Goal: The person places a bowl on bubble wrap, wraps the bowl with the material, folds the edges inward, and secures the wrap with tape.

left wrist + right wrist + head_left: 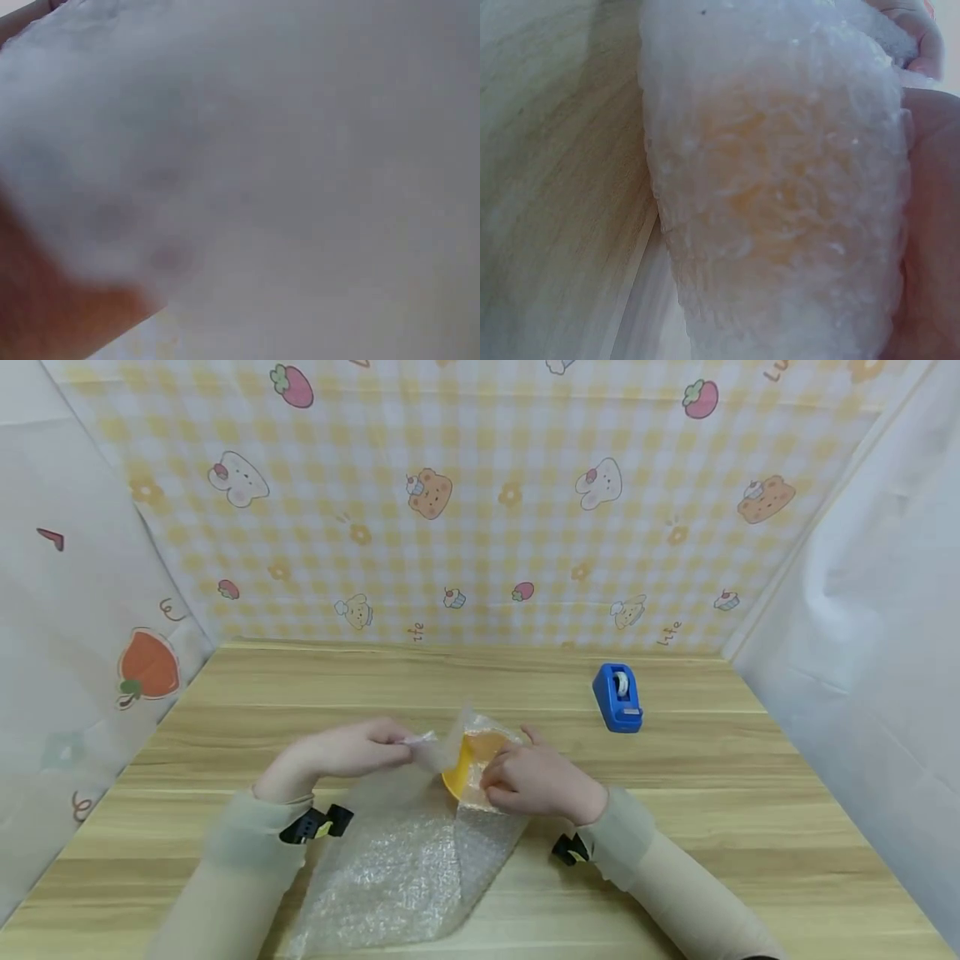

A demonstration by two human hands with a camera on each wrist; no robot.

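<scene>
A sheet of bubble wrap (pixel 390 868) lies across the front of the table, with one part folded up over a smooth yellow object with a curved edge (pixel 453 777). The wrap hides most of that object, so its kind does not show. My left hand (pixel 360 747) pinches a raised edge of the wrap just left of it. From the right, my right hand (pixel 536 781) holds the wrapped part, its fingers bent over the top. In the right wrist view the yellow shows faintly through the bubbles (pixel 780 187). Pale, blurred wrap (pixel 300 150) fills most of the left wrist view.
A blue tape dispenser (pixel 618 697) with a roll of tape stands on the wooden table (pixel 375 685), at the back right. Behind the table hangs a yellow checked cloth (pixel 480 543). White cloth walls (pixel 862 610) close off both sides.
</scene>
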